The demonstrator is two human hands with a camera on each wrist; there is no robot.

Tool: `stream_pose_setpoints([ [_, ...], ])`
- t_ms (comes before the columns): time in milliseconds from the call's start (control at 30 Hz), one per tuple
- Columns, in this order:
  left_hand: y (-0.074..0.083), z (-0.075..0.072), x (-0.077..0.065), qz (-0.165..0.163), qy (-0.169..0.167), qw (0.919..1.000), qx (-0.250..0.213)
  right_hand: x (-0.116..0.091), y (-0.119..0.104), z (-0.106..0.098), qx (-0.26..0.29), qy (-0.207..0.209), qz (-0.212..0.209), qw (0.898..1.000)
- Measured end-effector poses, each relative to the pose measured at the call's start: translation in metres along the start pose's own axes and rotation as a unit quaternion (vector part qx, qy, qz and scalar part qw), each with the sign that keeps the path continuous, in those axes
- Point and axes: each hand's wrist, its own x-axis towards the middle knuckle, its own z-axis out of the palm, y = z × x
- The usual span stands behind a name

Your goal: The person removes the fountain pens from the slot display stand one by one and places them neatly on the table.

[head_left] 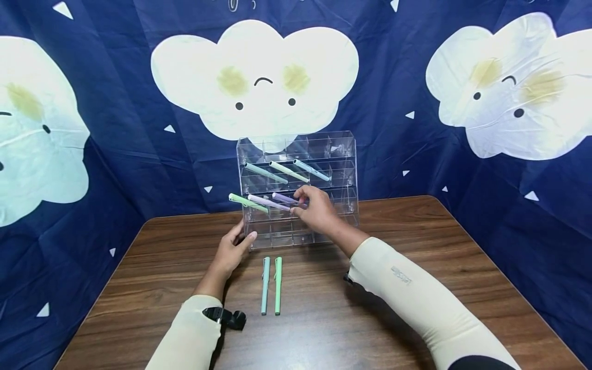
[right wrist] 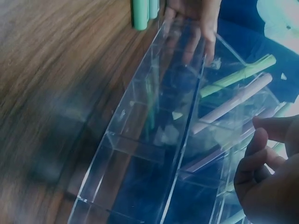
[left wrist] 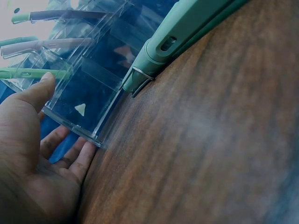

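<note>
A clear acrylic tiered pen rack (head_left: 344,177) stands at the back of the table. My left hand (head_left: 233,249) steadies its lower left corner, thumb at the front and fingers (left wrist: 84,161) around the side edge. At the rack's middle, my right hand (head_left: 319,208) has thumb and index finger at a dark purple pen (head_left: 283,198), seemingly pinching it; the contact is partly hidden. Left of that pen lean a lilac pen (head_left: 263,201) and a green pen (head_left: 245,200). A higher tier holds a grey-teal pen (head_left: 263,172), a pale green pen (head_left: 289,171) and a light blue pen (head_left: 312,169).
On the wooden table (head_left: 324,329), a teal pen (head_left: 265,288) and a bright green pen (head_left: 278,288) lie side by side in front of the rack. Dark blue cloth (head_left: 388,169) with white cloud shapes hangs behind and at both sides.
</note>
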Motion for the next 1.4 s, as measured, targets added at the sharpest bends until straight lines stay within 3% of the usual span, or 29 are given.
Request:
stream_pose_setpoints([
  [400,-0.002,0.0,0.002,-0.009,-0.005,0.9999,-0.003,0.012,0.016,0.016,0.023,0.014,0.008,1.0],
  [1400,0.001,0.001,0.0,0.005,0.002,1.0,0.001,0.015,0.012,0.037,0.003,0.034,0.032,0.999],
])
